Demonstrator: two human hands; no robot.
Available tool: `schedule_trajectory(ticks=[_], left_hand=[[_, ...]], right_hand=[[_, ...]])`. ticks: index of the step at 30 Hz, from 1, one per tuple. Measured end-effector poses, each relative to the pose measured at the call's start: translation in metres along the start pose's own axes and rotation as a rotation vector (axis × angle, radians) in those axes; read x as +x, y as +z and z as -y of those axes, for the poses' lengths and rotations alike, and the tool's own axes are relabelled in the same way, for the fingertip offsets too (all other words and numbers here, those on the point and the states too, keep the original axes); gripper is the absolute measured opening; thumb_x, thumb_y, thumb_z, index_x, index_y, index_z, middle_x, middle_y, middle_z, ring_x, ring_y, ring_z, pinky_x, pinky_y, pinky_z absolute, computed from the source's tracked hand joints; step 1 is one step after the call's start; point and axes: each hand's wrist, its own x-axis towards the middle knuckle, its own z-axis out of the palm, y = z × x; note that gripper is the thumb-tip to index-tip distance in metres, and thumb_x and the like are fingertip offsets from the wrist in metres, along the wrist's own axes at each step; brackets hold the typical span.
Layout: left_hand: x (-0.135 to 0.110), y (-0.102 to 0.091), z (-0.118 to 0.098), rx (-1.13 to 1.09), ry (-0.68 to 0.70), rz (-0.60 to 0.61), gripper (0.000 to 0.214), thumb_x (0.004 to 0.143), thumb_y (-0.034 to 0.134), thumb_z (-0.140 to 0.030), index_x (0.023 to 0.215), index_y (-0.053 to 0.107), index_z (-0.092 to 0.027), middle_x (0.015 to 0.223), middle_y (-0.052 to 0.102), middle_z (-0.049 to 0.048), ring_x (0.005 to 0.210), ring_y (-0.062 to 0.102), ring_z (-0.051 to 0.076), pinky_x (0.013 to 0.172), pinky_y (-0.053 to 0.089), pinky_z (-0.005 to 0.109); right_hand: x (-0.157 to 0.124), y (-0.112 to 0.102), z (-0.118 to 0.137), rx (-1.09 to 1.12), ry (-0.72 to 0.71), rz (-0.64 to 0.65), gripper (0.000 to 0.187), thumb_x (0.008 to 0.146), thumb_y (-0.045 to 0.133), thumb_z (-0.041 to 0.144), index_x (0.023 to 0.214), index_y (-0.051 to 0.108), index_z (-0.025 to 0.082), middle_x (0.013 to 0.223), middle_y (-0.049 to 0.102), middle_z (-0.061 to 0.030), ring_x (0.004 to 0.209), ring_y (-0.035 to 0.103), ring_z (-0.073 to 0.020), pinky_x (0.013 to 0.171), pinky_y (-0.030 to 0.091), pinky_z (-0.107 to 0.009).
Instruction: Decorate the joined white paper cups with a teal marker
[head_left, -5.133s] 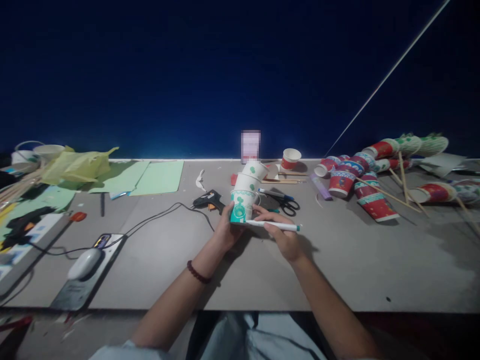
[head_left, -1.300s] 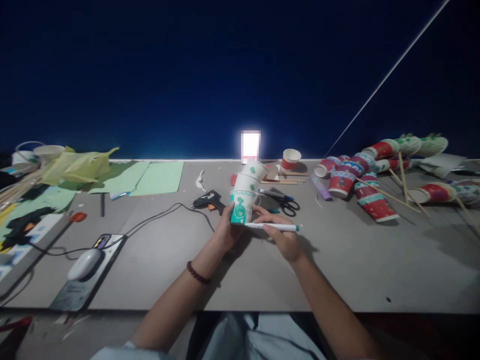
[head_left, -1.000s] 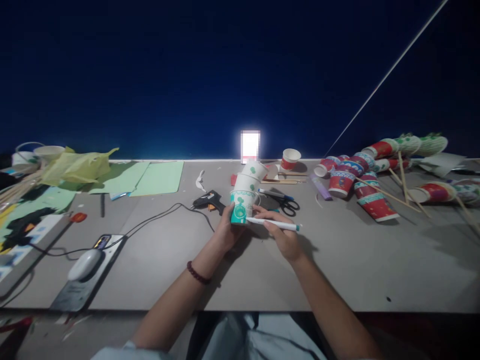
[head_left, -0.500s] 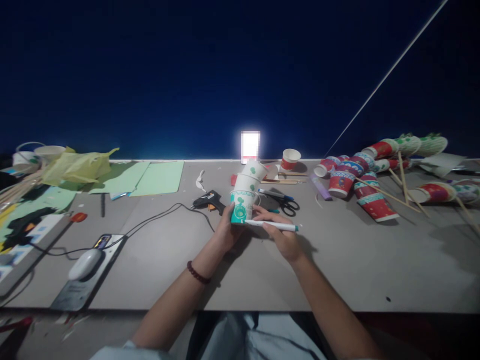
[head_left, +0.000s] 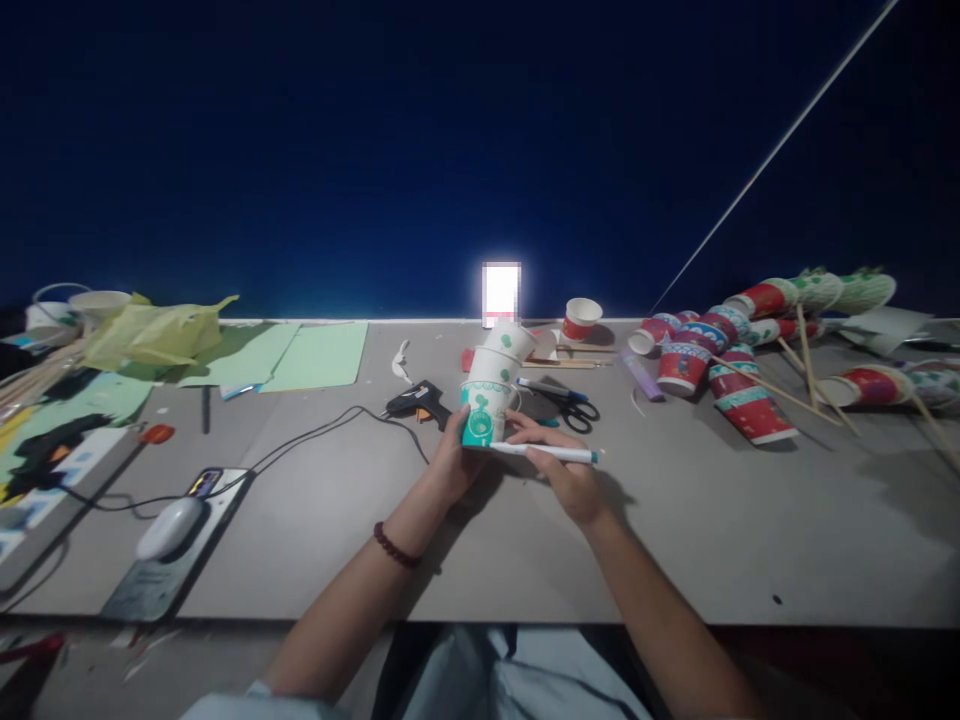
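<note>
My left hand (head_left: pixel 451 462) is closed round the lower end of joined paper cups (head_left: pixel 491 375), white with green prints, tilted with the far end leaning right. Teal colouring covers part of the lowest cup. In my right hand (head_left: pixel 568 478) is a white marker (head_left: pixel 551 453) with a teal end, lying nearly level. Its tip meets the lower edge of the coloured cup. Just beyond my left hand lies a black glue gun (head_left: pixel 418 400). Black scissors (head_left: pixel 576 411) and a blue-capped marker (head_left: pixel 551 388) rest past my right hand.
Several decorated cup chains (head_left: pixel 686 362) with wooden sticks lie at the right. A red paper cup (head_left: pixel 582 319) stands at the back. Leftward are green paper sheets (head_left: pixel 322 358), a yellow plastic bag (head_left: pixel 154 338), a power strip (head_left: pixel 64 500) and a phone (head_left: pixel 154 585) under a white case (head_left: pixel 171 528).
The marker tip has shifted very slightly along the cup's lower edge. Both hands and the cups hold almost the same position.
</note>
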Motion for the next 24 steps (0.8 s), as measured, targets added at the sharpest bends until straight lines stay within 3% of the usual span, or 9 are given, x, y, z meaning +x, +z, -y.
schedule_trajectory(ticks=[24], left_hand=[[0.0004,-0.0006,0.0006,0.004,0.009,-0.025,0.036,0.084,0.058,-0.04,0.101,0.069,-0.01,0.096,0.073,0.0105,0.086,0.068,0.02,0.084,0.05,0.03]], right_hand=[[-0.0003,0.0004,0.0005,-0.046,0.002,-0.022,0.02,0.084,0.064,0.04,0.091,0.076,0.026,0.118,0.073,-0.0064,0.122,0.06,-0.0279,0.105,0.044,-0.045]])
